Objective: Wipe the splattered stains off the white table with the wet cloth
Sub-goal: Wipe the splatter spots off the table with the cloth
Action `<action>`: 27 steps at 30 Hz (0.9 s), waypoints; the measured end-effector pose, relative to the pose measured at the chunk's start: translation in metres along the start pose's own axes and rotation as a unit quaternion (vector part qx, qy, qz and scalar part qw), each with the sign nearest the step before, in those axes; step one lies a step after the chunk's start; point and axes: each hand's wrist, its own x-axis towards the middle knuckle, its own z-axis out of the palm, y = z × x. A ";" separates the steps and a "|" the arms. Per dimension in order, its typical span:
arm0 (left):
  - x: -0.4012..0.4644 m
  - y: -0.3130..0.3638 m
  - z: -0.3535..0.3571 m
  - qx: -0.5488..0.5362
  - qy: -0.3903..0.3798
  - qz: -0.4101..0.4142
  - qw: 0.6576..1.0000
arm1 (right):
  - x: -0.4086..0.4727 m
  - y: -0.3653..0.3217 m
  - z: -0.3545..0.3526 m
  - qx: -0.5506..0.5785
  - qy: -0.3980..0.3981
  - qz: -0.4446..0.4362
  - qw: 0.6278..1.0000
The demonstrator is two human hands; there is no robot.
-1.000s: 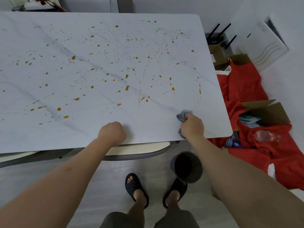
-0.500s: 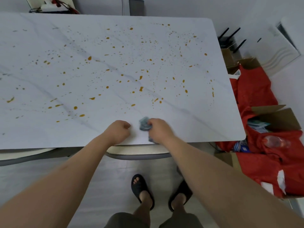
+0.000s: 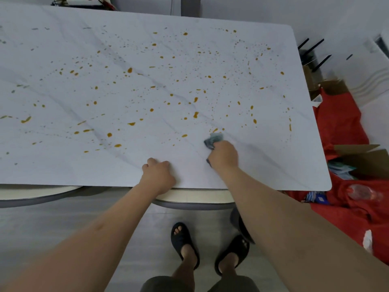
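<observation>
So we've got the wet cloth bunched up in our right hand, fingers curled tight around it, with a grey wad poking out past the knuckles toward the top of the frame, pressed onto the white surface right of centre. Orange stains sit just above the cloth and spread over most of the upper frame. Our left hand rests as a loose fist near the lower edge, holding nothing. Red fabric and cardboard boxes clutter the right. A dark bucket is mostly hidden behind our right forearm.
</observation>
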 end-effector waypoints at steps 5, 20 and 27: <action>-0.005 -0.001 -0.004 0.033 -0.010 0.010 0.999 | -0.029 -0.056 0.031 -0.072 -0.112 -0.124 0.983; 0.014 0.008 -0.019 0.032 0.024 -0.104 0.994 | 0.049 0.043 -0.051 0.005 0.070 0.097 0.993; 0.019 -0.001 -0.017 0.077 0.016 -0.069 0.994 | 0.056 -0.024 -0.016 -0.020 0.017 -0.042 0.999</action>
